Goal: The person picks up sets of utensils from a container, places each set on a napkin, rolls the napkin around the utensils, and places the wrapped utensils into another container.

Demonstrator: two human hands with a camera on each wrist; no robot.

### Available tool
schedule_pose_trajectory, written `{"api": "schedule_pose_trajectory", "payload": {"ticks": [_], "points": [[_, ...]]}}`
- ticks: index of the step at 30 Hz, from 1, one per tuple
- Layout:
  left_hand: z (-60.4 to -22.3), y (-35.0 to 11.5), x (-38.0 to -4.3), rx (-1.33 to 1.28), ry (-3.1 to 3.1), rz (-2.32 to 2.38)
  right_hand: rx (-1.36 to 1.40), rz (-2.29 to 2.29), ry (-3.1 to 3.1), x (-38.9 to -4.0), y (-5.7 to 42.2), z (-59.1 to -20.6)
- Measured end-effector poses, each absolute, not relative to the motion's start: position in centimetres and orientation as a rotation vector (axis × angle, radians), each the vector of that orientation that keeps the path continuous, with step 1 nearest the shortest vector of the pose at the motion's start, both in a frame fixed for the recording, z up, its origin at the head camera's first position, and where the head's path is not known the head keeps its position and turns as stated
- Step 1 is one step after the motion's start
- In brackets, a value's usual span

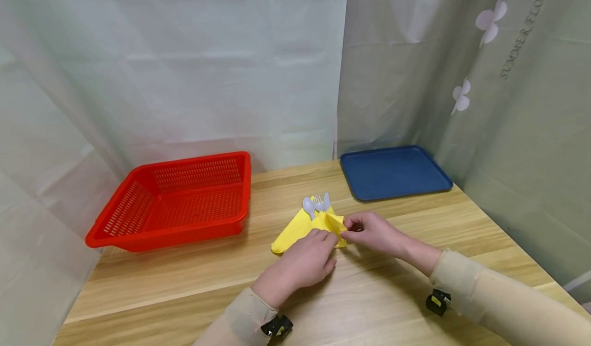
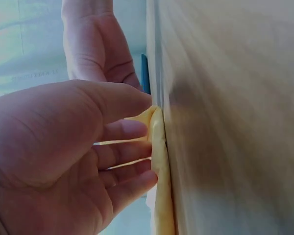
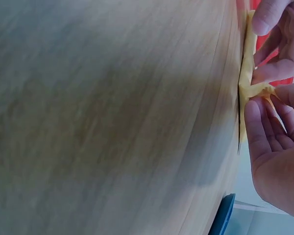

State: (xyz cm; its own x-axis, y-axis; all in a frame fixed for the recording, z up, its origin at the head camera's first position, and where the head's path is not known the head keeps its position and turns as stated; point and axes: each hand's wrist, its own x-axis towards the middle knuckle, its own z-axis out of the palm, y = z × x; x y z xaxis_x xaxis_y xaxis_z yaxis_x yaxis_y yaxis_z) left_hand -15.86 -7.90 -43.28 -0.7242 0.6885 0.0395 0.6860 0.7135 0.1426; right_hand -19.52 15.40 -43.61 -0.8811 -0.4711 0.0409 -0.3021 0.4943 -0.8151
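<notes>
A folded yellow napkin (image 1: 294, 231) lies on the wooden table in front of me. From its far edge stick out the ends of a pale plastic spoon (image 1: 308, 205), a fork (image 1: 318, 203) and a knife (image 1: 327, 201); their lower parts are hidden by the cloth. My left hand (image 1: 304, 261) rests its fingertips on the napkin's near part, fingers fairly straight in the left wrist view. At the right side, my right hand (image 1: 376, 236) pinches a raised flap (image 3: 261, 89) of the napkin between thumb and fingers.
A red perforated basket (image 1: 184, 228) stands at the back left of the table. A blue tray (image 1: 394, 174) lies at the back right. Pale curtains (image 1: 208, 79) hang behind and along the sides.
</notes>
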Motion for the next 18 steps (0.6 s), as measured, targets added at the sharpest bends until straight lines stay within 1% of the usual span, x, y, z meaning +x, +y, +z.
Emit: {"api": "schedule_pose_trajectory", "payload": {"ticks": [10, 18], "points": [[-42.9, -8.6, -16.3, 1.214, 2.842, 0.296, -0.693, -1.292, 2.573, -19.7, 15.0, -43.4], [-43.2, -9.2, -16.6, 1.304, 2.791, 0.322, -0.754, -1.077, 2.72, -19.2, 14.4, -42.8]]}}
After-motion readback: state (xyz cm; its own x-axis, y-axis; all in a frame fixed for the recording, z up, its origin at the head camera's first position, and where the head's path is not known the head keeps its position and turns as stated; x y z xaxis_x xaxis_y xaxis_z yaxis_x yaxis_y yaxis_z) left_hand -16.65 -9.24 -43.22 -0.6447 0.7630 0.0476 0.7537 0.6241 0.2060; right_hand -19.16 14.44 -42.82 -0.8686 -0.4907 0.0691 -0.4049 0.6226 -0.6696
